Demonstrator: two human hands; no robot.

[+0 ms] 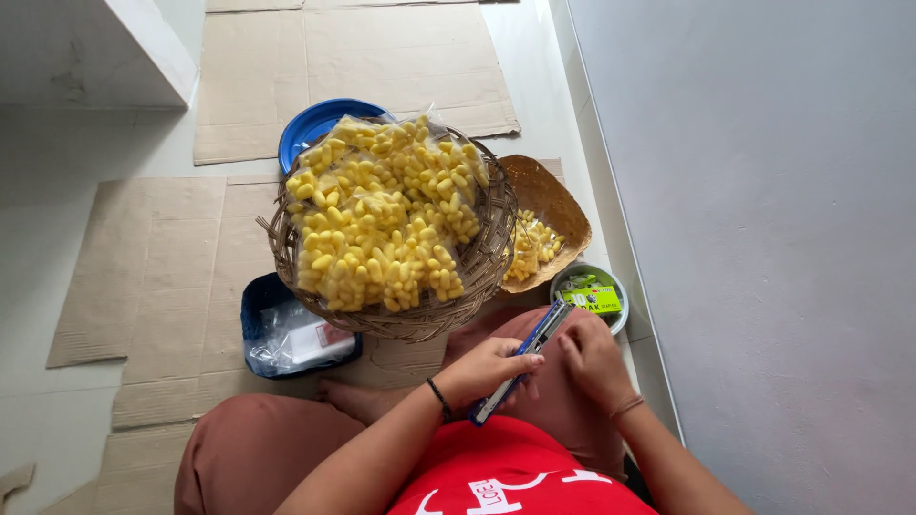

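Head view: I look down at a person who sits on the floor, with both hands above the lap.
Left hand [491, 367]: I see its fingers closed around the middle of a blue utility knife [521, 360]; a dark band is on this wrist.
Right hand [593, 355]: it lies at 3 o'clock from the knife, fingers bent on the upper end of it; I cannot tell if they pinch the blade or only touch it.
Blue utility knife: it is tilted, the upper end pointing to 1 o'clock, the lower end to 7 o'clock, over the brown trousers.
Big woven basket [477, 272]: at 11 o'clock from the hands, filled with clear bags of yellow cocoons [382, 215].
Small woven tray [553, 200]: at 3 o'clock from the big basket, partly under it, with some loose yellow cocoons.
Blue plate [310, 124]: at 11 o'clock from the big basket, partly under it.
Blue box [256, 319]: at 7 o'clock from the big basket, with plastic and a white packet inside.
Green bowl [615, 286]: at 12 o'clock from the right hand, near, holding a green packet.
Floor: flat cardboard sheets [143, 267] lie under all this.
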